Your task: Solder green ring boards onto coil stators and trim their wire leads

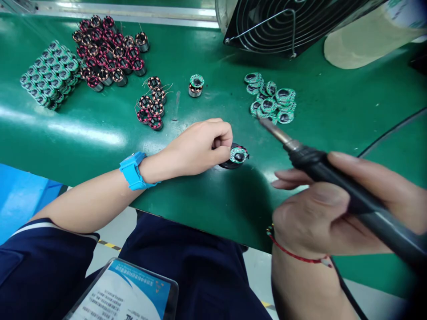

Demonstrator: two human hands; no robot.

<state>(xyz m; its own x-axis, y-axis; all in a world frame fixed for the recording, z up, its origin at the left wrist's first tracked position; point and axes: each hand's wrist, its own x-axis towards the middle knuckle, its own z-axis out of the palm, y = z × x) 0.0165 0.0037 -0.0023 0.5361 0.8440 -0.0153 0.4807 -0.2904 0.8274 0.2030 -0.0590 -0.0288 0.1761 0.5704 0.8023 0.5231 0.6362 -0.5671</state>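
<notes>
My left hand [203,149], wearing a blue watch, is closed, with thumb and forefinger pinched at the left edge of a round green circuit board [239,155]. That board lies over a small wound coil core, mostly hidden, on a black round holder [230,165]. A soldering iron [320,166] is gripped in my right hand [320,213], its tip pointing up and left. The tip is above the table, apart from the board in my left hand and close in view to a loose pile of round circuit boards [268,104].
Stacked circuit boards [50,73] stand at the far left, beside a large group of copper-wound coil cores [106,49]. Several more cores [155,106] sit nearer. One core topped with a board [196,84] stands alone. A black fan [287,26] is at the back.
</notes>
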